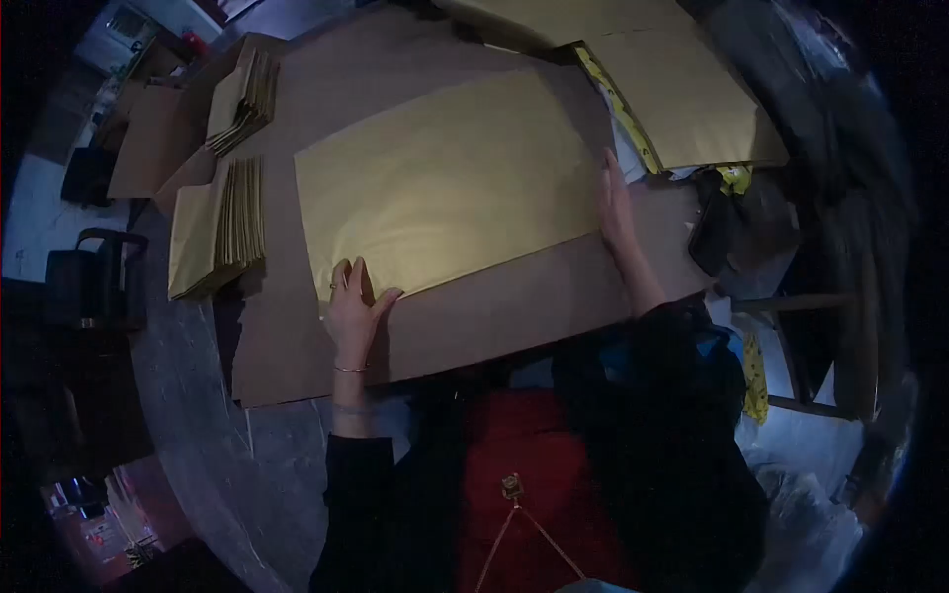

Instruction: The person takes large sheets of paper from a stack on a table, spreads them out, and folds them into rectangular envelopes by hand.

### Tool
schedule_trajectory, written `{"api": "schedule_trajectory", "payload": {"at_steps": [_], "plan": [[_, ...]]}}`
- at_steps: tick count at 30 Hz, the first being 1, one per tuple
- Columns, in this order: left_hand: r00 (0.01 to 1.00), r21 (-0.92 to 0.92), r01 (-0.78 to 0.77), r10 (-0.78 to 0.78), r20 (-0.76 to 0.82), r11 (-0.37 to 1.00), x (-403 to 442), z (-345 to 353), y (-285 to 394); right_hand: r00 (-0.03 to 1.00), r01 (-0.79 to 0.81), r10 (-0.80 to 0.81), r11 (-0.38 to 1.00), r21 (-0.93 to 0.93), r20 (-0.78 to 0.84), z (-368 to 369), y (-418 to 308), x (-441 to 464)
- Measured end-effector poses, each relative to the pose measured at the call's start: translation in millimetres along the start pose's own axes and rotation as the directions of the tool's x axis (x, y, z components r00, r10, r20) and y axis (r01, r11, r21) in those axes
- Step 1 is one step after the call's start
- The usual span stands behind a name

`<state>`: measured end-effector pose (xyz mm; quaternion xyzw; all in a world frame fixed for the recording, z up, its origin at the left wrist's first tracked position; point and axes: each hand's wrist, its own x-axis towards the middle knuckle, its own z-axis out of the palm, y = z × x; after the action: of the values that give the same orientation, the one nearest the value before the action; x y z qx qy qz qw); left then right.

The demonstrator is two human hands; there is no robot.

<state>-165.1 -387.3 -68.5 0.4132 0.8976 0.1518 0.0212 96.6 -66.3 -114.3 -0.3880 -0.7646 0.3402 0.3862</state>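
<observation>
A large flat sheet of golden-brown paper (455,178) lies on the cardboard-covered table (494,311). My left hand (354,304) rests on the sheet's near left corner, thumb and fingers apart, with a ring and a bracelet showing. At the sheet's right edge, my right hand (615,206) stands on its side with the fingers straight and close together, the palm side toward the paper. Whether its palm presses on the edge is hard to tell. Neither hand is wrapped round anything.
Folded brown paper pieces (222,232) stand in a row at the left, with another bundle (242,99) behind them. More golden-brown sheets (682,99) lie at the upper right over yellow patterned material. A dark object (714,232) sits near the table's right edge.
</observation>
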Motion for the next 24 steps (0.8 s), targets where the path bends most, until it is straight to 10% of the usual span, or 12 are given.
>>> {"api": "schedule_trajectory", "payload": {"at_steps": [8,15,20,23,24], "plan": [[0.982,-0.228,0.116,-0.146,-0.123,0.967,-28,3,-59,0.997,0.082,-0.082,0.995,-0.052,0.01,8,18,1],[0.761,-0.177,0.597,-0.622,-0.186,0.783,-36,11,-74,0.998,0.028,-0.027,0.999,-0.022,0.058,-1,12,0],[0.734,-0.345,0.555,-0.641,-0.224,0.757,-38,8,-65,0.993,-0.032,0.035,0.999,-0.024,0.11,4,3,3],[0.701,-0.352,0.522,-0.626,-0.341,0.777,-42,23,-90,0.964,-0.266,0.231,0.871,0.413,0.133,5,12,6],[0.682,-0.293,0.557,-0.629,-0.373,0.777,-42,14,-77,0.99,-0.131,0.115,0.965,0.228,0.081,5,22,8]]}}
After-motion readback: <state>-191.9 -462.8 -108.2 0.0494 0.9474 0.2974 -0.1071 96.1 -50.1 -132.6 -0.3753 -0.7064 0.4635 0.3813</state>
